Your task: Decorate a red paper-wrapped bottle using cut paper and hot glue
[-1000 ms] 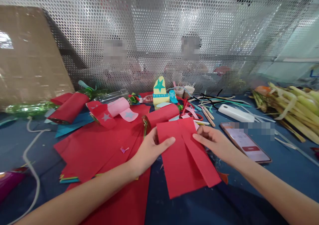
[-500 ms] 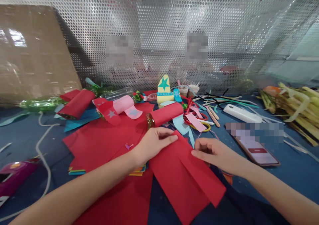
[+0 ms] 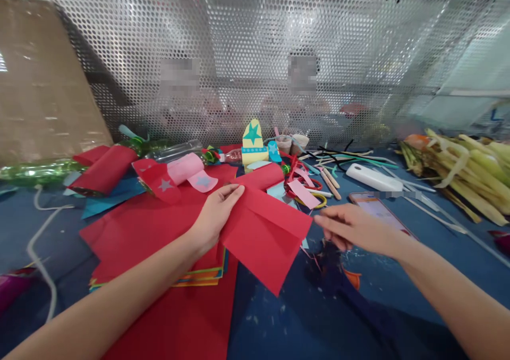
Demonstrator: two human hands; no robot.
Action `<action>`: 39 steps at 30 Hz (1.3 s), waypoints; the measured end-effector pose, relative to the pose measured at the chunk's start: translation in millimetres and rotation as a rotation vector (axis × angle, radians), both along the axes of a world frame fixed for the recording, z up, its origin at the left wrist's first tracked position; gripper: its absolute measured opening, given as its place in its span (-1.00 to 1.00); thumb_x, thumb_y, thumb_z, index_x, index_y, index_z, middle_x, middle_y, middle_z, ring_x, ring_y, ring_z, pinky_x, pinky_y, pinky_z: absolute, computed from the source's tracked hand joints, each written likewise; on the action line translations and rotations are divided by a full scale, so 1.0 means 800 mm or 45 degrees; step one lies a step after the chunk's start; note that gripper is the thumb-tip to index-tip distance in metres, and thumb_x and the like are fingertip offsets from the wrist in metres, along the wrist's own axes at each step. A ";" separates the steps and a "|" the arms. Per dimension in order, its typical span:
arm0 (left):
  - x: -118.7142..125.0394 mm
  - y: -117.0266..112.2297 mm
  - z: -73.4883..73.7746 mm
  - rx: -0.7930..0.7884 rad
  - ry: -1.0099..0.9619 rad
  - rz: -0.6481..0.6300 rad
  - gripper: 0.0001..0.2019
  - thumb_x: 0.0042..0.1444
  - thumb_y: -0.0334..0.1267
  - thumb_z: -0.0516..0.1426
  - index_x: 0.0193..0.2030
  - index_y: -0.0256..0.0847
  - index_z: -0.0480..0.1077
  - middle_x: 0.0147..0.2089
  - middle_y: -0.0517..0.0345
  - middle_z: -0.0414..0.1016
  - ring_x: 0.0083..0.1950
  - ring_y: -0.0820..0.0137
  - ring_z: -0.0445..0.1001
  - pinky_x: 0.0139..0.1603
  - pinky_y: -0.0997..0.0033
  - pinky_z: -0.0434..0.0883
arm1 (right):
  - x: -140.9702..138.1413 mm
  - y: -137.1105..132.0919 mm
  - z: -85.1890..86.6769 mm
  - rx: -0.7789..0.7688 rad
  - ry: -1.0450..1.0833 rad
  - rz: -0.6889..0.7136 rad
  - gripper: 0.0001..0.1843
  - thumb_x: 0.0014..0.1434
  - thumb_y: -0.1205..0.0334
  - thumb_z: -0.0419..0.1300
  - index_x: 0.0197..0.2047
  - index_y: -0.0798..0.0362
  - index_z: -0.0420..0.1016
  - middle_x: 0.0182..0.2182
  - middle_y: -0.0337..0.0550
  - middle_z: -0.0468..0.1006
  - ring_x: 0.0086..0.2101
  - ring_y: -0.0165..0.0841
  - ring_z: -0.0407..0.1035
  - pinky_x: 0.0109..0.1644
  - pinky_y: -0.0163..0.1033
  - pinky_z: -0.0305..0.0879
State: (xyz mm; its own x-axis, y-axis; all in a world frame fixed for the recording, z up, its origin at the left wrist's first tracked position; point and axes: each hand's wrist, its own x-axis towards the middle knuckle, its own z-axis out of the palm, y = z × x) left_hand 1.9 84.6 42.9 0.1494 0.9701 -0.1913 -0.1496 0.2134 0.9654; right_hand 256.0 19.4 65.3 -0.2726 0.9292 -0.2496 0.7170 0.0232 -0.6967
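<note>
My left hand (image 3: 217, 211) pinches a sheet of red paper (image 3: 263, 243) at its upper left corner, thumb on top. The sheet has a folded flap along its upper edge and is held above the table. Just off its right corner is my right hand (image 3: 350, 227), with loosely bent fingers and nothing visible in them. Under my left forearm lies a stack of red paper (image 3: 151, 227), with yellow, orange and blue sheets showing at its lower edge. Behind the held sheet, a red-wrapped bottle (image 3: 266, 175) lies on its side.
More red-wrapped bottles (image 3: 105, 169) and a yellow paper piece with a green star (image 3: 253, 136) are at the back. Scissors (image 3: 319, 200), a white glue gun (image 3: 373, 178), a phone (image 3: 378, 211) and dried stalks (image 3: 458, 174) lie right. A white cord (image 3: 40, 243) runs left.
The red sheet has turned and lifted, its far end swinging up and right. My right hand has come off the sheet and moved slightly right and up.
</note>
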 end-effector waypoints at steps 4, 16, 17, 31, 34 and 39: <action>0.009 -0.011 -0.007 -0.188 -0.016 -0.225 -0.80 -0.04 -0.14 0.30 -0.34 -0.20 0.49 -0.41 0.20 0.56 -0.44 0.44 0.48 -0.40 0.52 0.40 | 0.029 0.003 0.013 0.257 -0.433 -0.123 -0.52 0.22 -0.16 -0.04 -0.59 -0.01 0.19 -0.70 -0.27 0.37 -0.62 -0.41 0.27 -0.49 -0.28 0.11; 0.014 -0.022 -0.039 -0.142 0.021 -0.444 -0.63 -0.18 0.05 0.34 -0.38 -0.21 0.48 -0.40 0.27 0.51 -0.39 0.50 0.42 -0.32 0.56 0.32 | 0.014 -0.104 -0.044 0.287 -0.886 0.147 -0.70 -0.07 0.30 0.27 -0.20 0.13 0.53 -0.23 0.10 0.61 -0.29 0.00 0.54 -0.28 0.01 0.48; 0.014 -0.023 -0.038 -0.150 0.013 -0.454 -0.62 -0.18 0.05 0.34 -0.38 -0.21 0.48 -0.39 0.25 0.52 -0.38 0.49 0.42 -0.31 0.55 0.33 | 0.021 -0.105 -0.052 0.378 -0.857 0.137 -0.68 -0.11 0.33 0.27 -0.19 0.11 0.53 -0.24 0.08 0.61 -0.28 -0.02 0.55 -0.26 -0.01 0.49; 0.019 -0.022 -0.035 -0.181 0.030 -0.402 -0.60 -0.25 0.06 0.36 -0.36 -0.19 0.47 -0.41 0.25 0.51 -0.40 0.45 0.42 -0.35 0.52 0.31 | 0.055 0.017 -0.009 0.559 -0.900 0.008 -0.73 0.30 0.30 0.01 -0.02 0.08 0.47 -0.02 0.02 0.53 -0.01 -0.20 0.42 0.07 -0.12 0.31; 0.018 -0.022 -0.036 -0.139 0.023 -0.423 -0.59 -0.25 0.06 0.36 -0.36 -0.20 0.47 -0.39 0.23 0.53 -0.39 0.43 0.43 -0.32 0.51 0.33 | 0.041 0.076 -0.011 0.556 -0.931 0.060 -0.71 0.29 0.26 0.09 0.07 0.06 0.38 0.07 -0.04 0.43 0.02 -0.22 0.36 0.08 0.02 0.30; 0.016 -0.021 -0.037 -0.090 0.038 -0.411 -0.62 -0.20 0.06 0.33 -0.38 -0.20 0.47 -0.39 0.23 0.53 -0.39 0.42 0.44 -0.33 0.51 0.33 | 0.024 0.121 -0.014 0.383 -1.036 0.205 -0.67 0.26 0.15 0.16 0.07 0.07 0.37 0.01 -0.06 0.44 -0.10 -0.25 0.41 -0.07 -0.03 0.40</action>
State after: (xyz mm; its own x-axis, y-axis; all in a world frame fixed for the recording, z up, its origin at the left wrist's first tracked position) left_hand 14.9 67.8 13.3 0.4403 0.8577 -0.2655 -0.0350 0.3119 0.9495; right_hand 275.0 116.5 54.4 -0.2498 0.9525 -0.1742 0.9604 0.2667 0.0808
